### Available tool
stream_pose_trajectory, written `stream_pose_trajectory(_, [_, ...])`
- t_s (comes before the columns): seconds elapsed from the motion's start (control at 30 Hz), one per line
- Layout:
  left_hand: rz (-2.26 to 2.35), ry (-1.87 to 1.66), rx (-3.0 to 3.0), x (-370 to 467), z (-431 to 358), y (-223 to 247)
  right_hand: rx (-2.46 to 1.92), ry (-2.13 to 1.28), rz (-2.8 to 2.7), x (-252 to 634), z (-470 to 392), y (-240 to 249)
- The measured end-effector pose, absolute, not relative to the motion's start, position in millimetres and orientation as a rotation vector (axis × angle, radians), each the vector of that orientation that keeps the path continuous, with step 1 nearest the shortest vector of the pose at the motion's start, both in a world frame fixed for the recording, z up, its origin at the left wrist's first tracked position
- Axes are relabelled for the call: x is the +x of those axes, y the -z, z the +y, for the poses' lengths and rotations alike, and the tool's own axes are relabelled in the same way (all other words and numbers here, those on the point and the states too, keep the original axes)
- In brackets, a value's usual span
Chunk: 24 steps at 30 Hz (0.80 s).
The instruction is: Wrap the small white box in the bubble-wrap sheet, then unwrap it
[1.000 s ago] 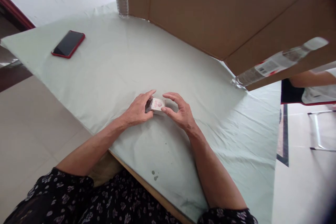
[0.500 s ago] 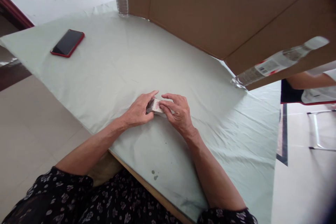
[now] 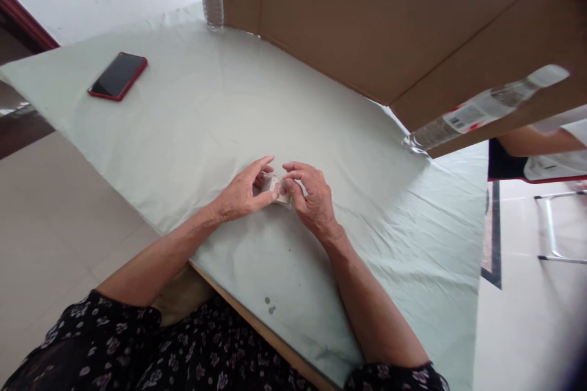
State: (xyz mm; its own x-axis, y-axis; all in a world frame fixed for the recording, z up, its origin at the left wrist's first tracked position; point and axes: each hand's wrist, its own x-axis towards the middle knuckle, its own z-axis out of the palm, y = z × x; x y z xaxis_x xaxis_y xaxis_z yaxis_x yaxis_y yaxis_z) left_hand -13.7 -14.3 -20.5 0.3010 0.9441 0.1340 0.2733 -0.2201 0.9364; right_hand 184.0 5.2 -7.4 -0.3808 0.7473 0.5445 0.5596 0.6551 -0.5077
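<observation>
Left hand [image 3: 241, 194] and right hand [image 3: 316, 200], fingers of both holding one small box [image 3: 283, 198], one phone [image 3: 118, 76], two bottles [image 3: 468, 116]

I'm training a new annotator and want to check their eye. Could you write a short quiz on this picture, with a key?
1. Multiple choice: What is between the left hand and the right hand?
A) a pair of scissors
B) a small printed box
C) a coffee mug

2. Fill in: The smartphone on the tablecloth has a ____ case.

3. Count: How many plastic bottles show beside the cardboard panel?

Key: 1. B; 2. red; 3. two
</observation>
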Motion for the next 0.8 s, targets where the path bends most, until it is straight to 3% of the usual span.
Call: stream_pose_trajectory(0.8, [1.078,-0.766,1.721,-12,-16,9,-1.060,-0.553,-1.875,188,0,-17])
